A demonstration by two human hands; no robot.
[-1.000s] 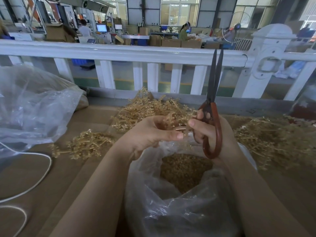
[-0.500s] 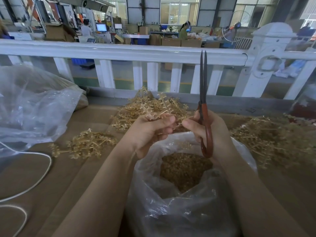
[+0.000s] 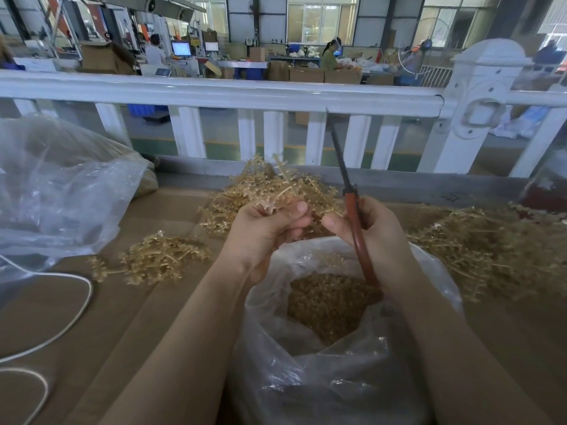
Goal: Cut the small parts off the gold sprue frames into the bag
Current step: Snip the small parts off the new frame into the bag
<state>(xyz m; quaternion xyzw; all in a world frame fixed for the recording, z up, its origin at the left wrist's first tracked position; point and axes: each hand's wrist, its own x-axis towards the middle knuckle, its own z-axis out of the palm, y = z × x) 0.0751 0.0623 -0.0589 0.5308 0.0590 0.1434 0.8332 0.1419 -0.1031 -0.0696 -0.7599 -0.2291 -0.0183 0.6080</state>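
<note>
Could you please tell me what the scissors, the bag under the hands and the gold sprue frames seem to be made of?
Red-handled scissors: dark matte metal blades, it seems; the smooth handle loops look coated or plastic.
Clear bag: thin glossy plastic film, see-through and crinkled.
Gold sprue frame in the left hand: probably moulded plastic with a metallic gold finish; solid metal cannot be ruled out.

Two forearms are showing bare to the frame's lower edge, no sleeves reaching into view. Left hand [image 3: 270, 228] and right hand [image 3: 372, 231] are wearing no gloves.
</note>
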